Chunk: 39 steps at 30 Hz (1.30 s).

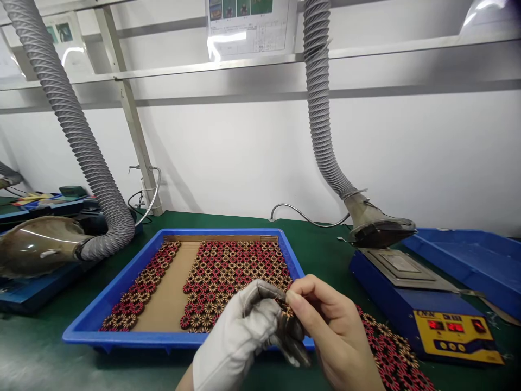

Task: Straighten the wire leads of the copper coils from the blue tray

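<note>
Broadly, a green surface (321, 247) is stretching across the view, backed by a white wall; two grey ribbed hoses are hanging down over it, the left hose (77, 136) ending in a wide hood lying near the surface, the right hose (321, 119) ending in a nozzle just above a blue machine (411, 304) with a yellow panel; a blue tray (118, 293) is sitting in the middle, lined with cardboard and carrying rows of small red and copper coils (232, 271); more such coils (391, 353) are lying on the surface at the lower right, beside the machine; the left hand (240, 336), wearing a white glove, and the bare right hand (334, 331) are meeting just in front of the tray's near edge; both are closing their fingertips on one small coil (286, 309), pinching it between them above the surface.
</note>
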Tool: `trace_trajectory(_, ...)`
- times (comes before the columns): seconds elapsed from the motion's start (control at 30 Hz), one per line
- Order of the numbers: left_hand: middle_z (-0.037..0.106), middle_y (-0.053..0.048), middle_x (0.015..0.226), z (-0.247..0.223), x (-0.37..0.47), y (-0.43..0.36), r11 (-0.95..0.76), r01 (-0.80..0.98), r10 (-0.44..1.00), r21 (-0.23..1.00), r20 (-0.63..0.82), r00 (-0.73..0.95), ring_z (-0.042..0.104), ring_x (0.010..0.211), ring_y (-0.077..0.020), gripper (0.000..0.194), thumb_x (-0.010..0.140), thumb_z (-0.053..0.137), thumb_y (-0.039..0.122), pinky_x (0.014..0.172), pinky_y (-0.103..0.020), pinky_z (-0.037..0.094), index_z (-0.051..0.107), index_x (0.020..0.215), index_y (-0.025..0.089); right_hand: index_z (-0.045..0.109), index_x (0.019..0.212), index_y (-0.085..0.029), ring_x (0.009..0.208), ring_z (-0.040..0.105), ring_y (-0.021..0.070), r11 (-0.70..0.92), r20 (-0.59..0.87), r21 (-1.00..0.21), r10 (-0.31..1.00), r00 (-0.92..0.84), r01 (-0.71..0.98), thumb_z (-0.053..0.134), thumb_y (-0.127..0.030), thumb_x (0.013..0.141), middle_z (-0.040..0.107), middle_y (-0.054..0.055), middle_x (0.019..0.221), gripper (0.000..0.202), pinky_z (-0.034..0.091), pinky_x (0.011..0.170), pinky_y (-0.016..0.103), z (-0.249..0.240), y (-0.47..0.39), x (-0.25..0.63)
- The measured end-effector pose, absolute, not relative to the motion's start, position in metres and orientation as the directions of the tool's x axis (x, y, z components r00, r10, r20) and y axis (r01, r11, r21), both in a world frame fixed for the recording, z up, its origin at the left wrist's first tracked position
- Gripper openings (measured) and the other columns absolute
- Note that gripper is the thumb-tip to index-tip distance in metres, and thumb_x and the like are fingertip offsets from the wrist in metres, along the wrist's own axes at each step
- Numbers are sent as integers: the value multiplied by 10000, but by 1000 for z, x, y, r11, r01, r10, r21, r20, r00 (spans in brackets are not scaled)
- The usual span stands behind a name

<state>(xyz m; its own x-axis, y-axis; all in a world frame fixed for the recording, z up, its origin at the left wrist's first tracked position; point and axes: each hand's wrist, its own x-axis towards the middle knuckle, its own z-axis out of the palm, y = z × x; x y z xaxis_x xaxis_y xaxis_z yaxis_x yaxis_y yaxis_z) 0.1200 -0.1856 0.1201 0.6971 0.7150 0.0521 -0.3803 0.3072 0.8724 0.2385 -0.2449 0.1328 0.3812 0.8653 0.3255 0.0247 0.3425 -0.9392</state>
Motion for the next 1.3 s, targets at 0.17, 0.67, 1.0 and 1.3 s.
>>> trace_trajectory(0.17,558,20,715,123,120,-183,375,-425,701,824,48,711,543,636,-90,370,744,784,485,621,-213,471,644,874,168,676,711,-182,559,385,131,354,322,-935,869,376,-16,717,-471,811,504,-15,615,309,282,515,261,132,-243,241)
trace_trajectory(0.67,590,13,719,127,122,-184,432,-459,650,776,85,755,593,626,-70,344,722,821,431,623,-182,529,671,841,145,583,685,-190,571,389,129,404,404,-914,890,212,43,624,-434,914,455,-26,630,337,301,517,253,125,-241,252)
trace_trajectory(1.0,661,-21,651,117,123,-180,396,-430,642,811,90,761,657,552,-164,419,735,782,501,560,-272,531,602,921,172,629,781,-242,500,416,102,460,548,-836,696,463,298,561,-368,959,474,-48,590,228,345,446,180,126,-245,251)
trace_trajectory(1.3,652,-32,736,130,119,-186,189,-416,779,889,122,615,589,589,-108,410,664,849,451,603,-232,505,729,910,146,664,725,-241,535,528,116,479,578,-810,750,321,338,605,-274,909,605,-35,610,197,401,504,196,132,-250,246)
